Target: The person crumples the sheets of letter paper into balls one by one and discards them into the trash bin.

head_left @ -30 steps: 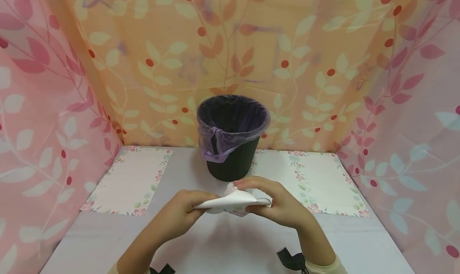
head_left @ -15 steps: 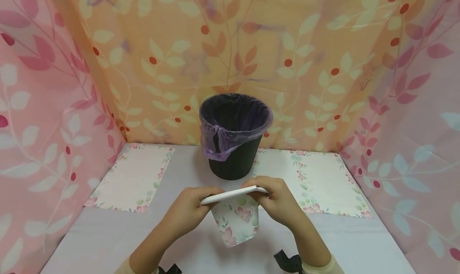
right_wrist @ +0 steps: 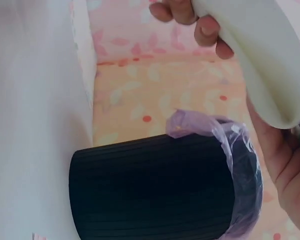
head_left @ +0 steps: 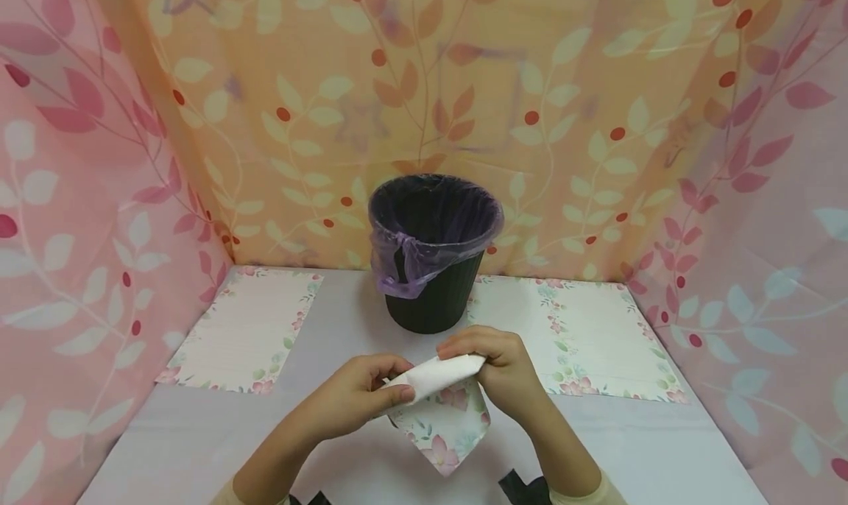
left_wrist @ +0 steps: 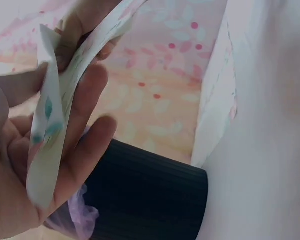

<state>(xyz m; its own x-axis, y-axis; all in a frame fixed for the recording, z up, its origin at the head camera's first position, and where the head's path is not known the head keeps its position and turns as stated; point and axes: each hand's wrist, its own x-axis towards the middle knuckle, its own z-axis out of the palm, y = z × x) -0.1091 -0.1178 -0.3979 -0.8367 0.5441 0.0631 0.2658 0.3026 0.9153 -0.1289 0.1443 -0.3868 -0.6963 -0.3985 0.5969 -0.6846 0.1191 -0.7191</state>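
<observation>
Between both hands is a folded sheet of floral-bordered paper (head_left: 450, 424), its white folded band slanting up to the right and a patterned corner hanging down. My left hand (head_left: 351, 396) pinches the band's left end, thumb in front and fingers behind. At the band's right end my right hand (head_left: 501, 364) grips the paper, with fingers over the top edge. In the left wrist view the folded paper (left_wrist: 52, 120) stands edge-on between thumb and fingers. A curved white fold of the paper (right_wrist: 270, 60) shows in the right wrist view, covering part of the right hand.
Behind the hands stands a black bin (head_left: 427, 302) lined with a purple plastic bag (head_left: 411, 269). One floral-bordered sheet (head_left: 241, 332) lies at left on the white table (head_left: 199, 446); more sheets (head_left: 596, 336) lie at right. Patterned curtains (head_left: 285, 122) enclose the table.
The paper's flap, first held flat and nearly level, now hangs down with its pattern showing. The white band has tilted toward the camera, and the left thumb has come onto its front.
</observation>
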